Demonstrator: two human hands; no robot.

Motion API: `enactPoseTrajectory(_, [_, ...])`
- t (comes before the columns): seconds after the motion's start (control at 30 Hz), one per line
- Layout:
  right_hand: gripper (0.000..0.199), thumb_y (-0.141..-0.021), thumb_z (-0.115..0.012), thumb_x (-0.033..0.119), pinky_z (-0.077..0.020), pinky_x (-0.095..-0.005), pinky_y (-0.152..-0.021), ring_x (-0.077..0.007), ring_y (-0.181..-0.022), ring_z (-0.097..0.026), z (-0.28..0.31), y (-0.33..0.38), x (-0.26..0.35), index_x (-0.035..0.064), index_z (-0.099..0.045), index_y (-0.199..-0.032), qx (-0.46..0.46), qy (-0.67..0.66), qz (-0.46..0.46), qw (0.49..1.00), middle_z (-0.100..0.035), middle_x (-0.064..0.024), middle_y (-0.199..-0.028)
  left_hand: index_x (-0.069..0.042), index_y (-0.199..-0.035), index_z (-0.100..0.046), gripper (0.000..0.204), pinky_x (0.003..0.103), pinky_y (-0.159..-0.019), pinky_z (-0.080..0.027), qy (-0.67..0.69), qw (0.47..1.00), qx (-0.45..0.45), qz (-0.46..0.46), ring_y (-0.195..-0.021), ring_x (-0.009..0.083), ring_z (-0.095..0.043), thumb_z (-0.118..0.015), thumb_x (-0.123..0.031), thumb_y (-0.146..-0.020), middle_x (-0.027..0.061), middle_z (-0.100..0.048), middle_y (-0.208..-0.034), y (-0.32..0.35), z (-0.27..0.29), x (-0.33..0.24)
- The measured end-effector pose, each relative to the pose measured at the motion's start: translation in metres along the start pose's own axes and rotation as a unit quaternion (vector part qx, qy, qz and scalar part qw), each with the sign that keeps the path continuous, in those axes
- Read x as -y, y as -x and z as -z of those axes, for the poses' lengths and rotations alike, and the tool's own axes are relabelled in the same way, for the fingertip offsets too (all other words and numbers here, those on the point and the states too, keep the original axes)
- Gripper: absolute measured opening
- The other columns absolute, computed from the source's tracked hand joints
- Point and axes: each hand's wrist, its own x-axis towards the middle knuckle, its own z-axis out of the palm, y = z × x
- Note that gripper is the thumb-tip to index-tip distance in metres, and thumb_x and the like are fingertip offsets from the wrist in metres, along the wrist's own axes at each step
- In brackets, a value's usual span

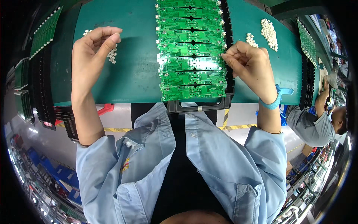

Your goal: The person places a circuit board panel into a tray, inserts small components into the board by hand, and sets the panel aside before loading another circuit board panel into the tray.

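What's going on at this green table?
A person in a blue shirt works over a column of green circuit boards on a green mat. The right hand pinches at the boards' right edge. The left hand is raised over a small heap of white parts, fingers pinched. More white parts lie to the right. Another person sits at far right.

Whatever the right hand [250, 65] pinched at the right edge of the green circuit boards [192, 52] was too small to make out. The left hand [93, 52], left of the boards, covered part of a small heap of white parts [112, 55], and its fingertips hid any piece they held. The black tray [197, 106] under the boards showed only at its near rim. Far right of the boards, a co-worker [317, 123] was cut off by the dark rim.
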Motion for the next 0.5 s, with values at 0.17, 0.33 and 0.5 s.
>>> enactPoseTrajectory(0.17, [0.004, -0.08, -0.062, 0.001, -0.0348, -0.0177, -0.042, -0.0073, -0.043, -0.044, 0.0, 0.003, 0.001, -0.0025, -0.061, -0.077, -0.021, -0.011, -0.004, 1.0, -0.056, -0.0028, -0.059, 0.003, -0.092, -0.066, 0.014, 0.017, -0.065, -0.043, 0.024, 1.0, 0.013, 0.0, -0.068, 0.0085, -0.054, -0.064, -0.003, -0.079, 0.0049, -0.063, -0.079, 0.001, -0.006, -0.002])
enactPoseTrajectory(0.33, [0.012, -0.079, -0.064, 0.004, -0.0339, -0.0189, -0.042, -0.0083, -0.045, -0.046, 0.017, 0.004, -0.019, -0.0029, -0.066, -0.088, -0.177, -0.076, -0.022, 0.981, -0.057, -0.0045, -0.058, 0.003, -0.092, -0.066, 0.015, 0.017, -0.065, -0.043, 0.044, 0.998, 0.034, 0.02, -0.067, 0.0083, -0.052, -0.065, -0.001, -0.077, 0.0048, -0.063, -0.08, 0.006, -0.009, -0.001])
enactPoseTrajectory(0.5, [0.018, -0.078, -0.065, 0.013, -0.0406, -0.0219, -0.049, -0.0104, -0.052, -0.049, 0.091, 0.023, -0.108, -0.0006, -0.067, -0.089, -0.278, 0.226, -0.11, 0.927, -0.062, -0.0045, -0.066, 0.004, -0.092, -0.065, 0.017, 0.017, -0.064, -0.042, 0.081, 0.994, 0.07, 0.015, -0.067, 0.0083, -0.052, -0.066, 0.002, -0.075, 0.0045, -0.063, -0.08, 0.009, -0.024, -0.007])
